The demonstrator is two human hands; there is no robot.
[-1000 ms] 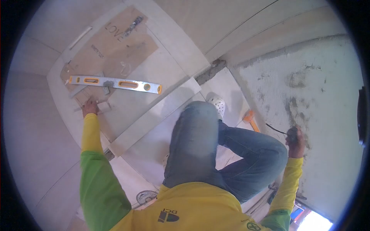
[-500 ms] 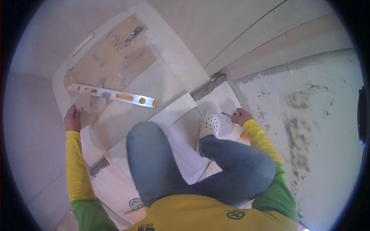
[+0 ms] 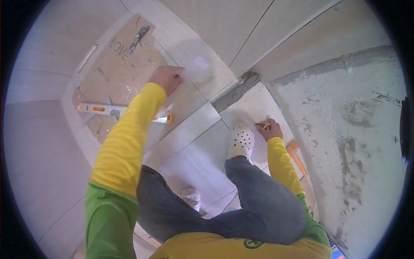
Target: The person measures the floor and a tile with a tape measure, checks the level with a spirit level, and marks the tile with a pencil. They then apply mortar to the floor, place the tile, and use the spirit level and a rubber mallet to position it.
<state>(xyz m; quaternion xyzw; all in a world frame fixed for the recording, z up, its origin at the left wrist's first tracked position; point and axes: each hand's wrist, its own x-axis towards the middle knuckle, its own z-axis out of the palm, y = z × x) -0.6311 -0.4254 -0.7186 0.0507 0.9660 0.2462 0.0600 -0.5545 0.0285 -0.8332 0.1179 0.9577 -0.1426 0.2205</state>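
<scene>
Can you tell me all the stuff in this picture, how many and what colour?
Level: 1, silver and yellow, left, partly behind the left arm
Cardboard: 1, brown, upper left
Dark tool: 1, grey-black, on the cardboard
White strip: 1, white, left of the cardboard
Orange tool: 1, orange, beside the right sleeve
Tiles: several, pale, middle and around
Grey strip: 1, grey, above the shoes
Rough surface: 1, whitish, right
Blurred piece: 1, pale, at the left hand
Small tool: 1, black and yellow, in the right hand
Shoes: 2, white, on the feet
Jeans: 1 pair, blue-grey, bottom
Shirt: 1, yellow and green, bottom
Left hand: 1, upper middle
Right hand: 1, right of the shoes
</scene>
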